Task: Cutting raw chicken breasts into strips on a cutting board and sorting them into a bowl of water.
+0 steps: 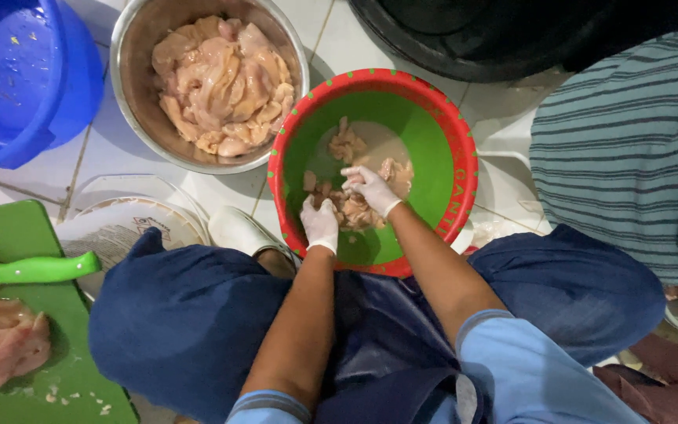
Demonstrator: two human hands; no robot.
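Both gloved hands, left hand [320, 224] and right hand [372, 190], grasped small raw chicken pieces [352, 206] in cloudy water inside the green, red-rimmed plastic basin [421, 133] at frame centre; slippery meat could probably slip free, and water splash the blue trousers [190, 314].

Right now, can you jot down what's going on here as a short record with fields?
Left hand: white-gloved, in the chicken pieces
Right hand: white-gloved, fingers curled over the same pieces
Basin: green inside, red rim, on the tiled floor
Steel bowl: piled with large raw chicken cuts
Cutting board: green, holds a green-handled knife and more chicken
Blue bucket: top left
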